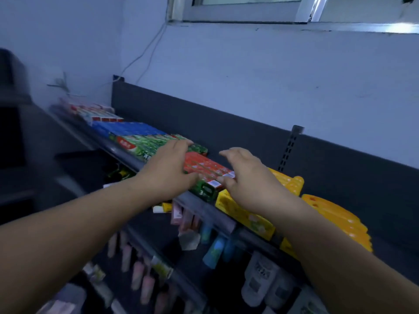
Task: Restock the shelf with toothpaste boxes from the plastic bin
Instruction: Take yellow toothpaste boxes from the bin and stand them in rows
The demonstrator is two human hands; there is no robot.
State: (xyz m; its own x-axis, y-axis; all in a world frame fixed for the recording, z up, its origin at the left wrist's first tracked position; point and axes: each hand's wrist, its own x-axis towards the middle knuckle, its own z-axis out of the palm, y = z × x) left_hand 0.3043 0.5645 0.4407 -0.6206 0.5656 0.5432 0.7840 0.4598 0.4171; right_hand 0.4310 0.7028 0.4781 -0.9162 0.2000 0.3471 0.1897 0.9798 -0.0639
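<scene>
Toothpaste boxes in red (204, 165) are lying flat in a row on the top shelf (200, 201), their printed ends facing its front edge. The left hand (167, 166) is spreading straight fingers over the row's left side, apparently to steady it. The right hand (247, 177) is touching the box ends with relaxed fingertips (223, 179), grasping nothing; this is judged to be squaring the row to the edge. Green boxes (145, 143) and blue boxes (127, 129) are crowding the left, and yellow boxes (244, 214) the right, limiting sideways room. The dark back panel (226, 132) is stopping rearward travel. Hanging packets (140, 277) are showing below. The plastic bin is not showing.
</scene>
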